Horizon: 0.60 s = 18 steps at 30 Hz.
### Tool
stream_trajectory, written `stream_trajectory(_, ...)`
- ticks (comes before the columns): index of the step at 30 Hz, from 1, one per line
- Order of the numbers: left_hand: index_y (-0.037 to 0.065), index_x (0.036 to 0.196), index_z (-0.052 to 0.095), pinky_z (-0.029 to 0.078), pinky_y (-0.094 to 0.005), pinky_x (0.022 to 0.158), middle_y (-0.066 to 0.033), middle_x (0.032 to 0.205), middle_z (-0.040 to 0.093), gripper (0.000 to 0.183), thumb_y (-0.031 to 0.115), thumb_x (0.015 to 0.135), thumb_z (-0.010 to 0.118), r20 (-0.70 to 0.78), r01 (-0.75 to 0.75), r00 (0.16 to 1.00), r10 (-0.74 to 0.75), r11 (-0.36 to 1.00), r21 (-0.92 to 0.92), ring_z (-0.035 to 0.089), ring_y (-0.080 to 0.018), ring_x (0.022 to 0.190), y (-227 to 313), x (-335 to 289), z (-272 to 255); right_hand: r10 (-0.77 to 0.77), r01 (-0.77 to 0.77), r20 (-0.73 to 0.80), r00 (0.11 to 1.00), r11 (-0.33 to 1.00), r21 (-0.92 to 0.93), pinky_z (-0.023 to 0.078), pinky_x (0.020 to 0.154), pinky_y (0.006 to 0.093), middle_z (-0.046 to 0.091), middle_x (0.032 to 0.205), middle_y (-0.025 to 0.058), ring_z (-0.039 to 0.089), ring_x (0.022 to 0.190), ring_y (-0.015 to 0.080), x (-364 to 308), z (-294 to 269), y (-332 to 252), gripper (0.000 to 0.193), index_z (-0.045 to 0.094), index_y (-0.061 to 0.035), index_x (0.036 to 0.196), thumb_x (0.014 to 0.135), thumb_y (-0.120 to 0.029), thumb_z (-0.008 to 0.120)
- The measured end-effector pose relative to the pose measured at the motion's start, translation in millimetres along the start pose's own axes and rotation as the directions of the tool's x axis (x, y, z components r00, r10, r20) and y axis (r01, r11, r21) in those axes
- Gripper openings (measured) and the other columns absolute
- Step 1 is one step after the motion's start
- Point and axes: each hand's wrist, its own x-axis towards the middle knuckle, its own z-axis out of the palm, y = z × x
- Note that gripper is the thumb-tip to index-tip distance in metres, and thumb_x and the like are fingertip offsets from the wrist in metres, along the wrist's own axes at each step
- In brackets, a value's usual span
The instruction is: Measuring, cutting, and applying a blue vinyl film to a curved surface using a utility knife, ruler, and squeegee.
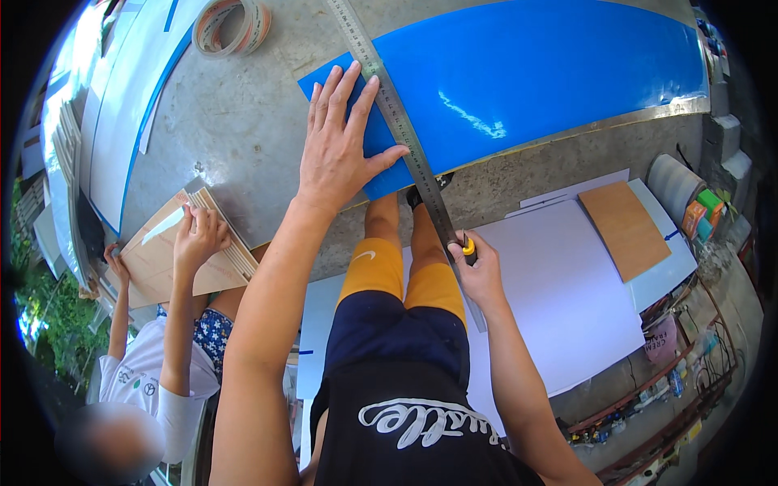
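A long steel ruler [392, 104] lies slantwise across the left part of a glossy blue sheet [551, 73], and its lower end reaches past the table edge toward my thighs. My left hand [336, 146] is open, fingers spread, on the blue sheet's left end and against the ruler's edge. Closed in my right hand [482, 275] is a utility knife [469, 248] with a yellow and black body. That hand is beside the ruler's lower part, in front of the table; whether it also grips the ruler is hidden. The blade tip is too small to make out.
Rolls of clear tape [261, 28] stand on the grey table [251, 121]. At left, another person's hand [200, 236] rests on a stack of tan boards [154, 263]. A large white sheet [551, 300] and a brown board [624, 231] lie lower right.
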Motion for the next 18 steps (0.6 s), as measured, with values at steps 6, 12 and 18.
stream_trajectory(6,0.013,0.15,0.044,0.019,-0.0536,0.125,-0.0126,0.159,0.034,0.094,0.054,0.074,0.081,-0.026,-0.02,0.999,0.02,1.0,-0.004,0.026,-0.0351,0.151,-0.9,0.8,0.4,0.014,-0.015,0.014,1.0,1.0,0.006,0.05,0.087,0.0338,0.07,0.099,0.0154,0.067,0.092,0.0284,0.7,-0.5,0.0,0.022,0.065,0.003,0.111,0.095,-0.011,0.069)
stream_trajectory(12,0.013,0.15,0.045,0.019,-0.0539,0.124,-0.0128,0.159,0.035,0.094,0.056,0.075,0.079,-0.032,-0.022,0.999,0.023,1.0,0.013,0.027,-0.0351,0.15,-1.6,-0.4,2.5,0.006,-0.006,0.01,1.0,1.0,0.0,0.05,0.087,0.0334,0.07,0.098,0.0152,0.067,0.091,0.0279,1.9,-1.8,1.9,0.022,0.066,0.0028,0.11,0.094,-0.012,0.069)
stream_trajectory(18,0.013,0.15,0.045,0.019,-0.0537,0.124,-0.0124,0.159,0.035,0.094,0.057,0.074,0.079,-0.034,-0.03,0.999,0.031,0.999,0.027,0.027,-0.0348,0.15,-2.9,-0.4,3.9,0.014,-0.014,0.011,1.0,1.0,-0.003,0.05,0.086,0.0329,0.07,0.097,0.015,0.067,0.09,0.0273,1.8,-2.5,-1.4,0.022,0.065,0.0028,0.11,0.095,-0.013,0.07)
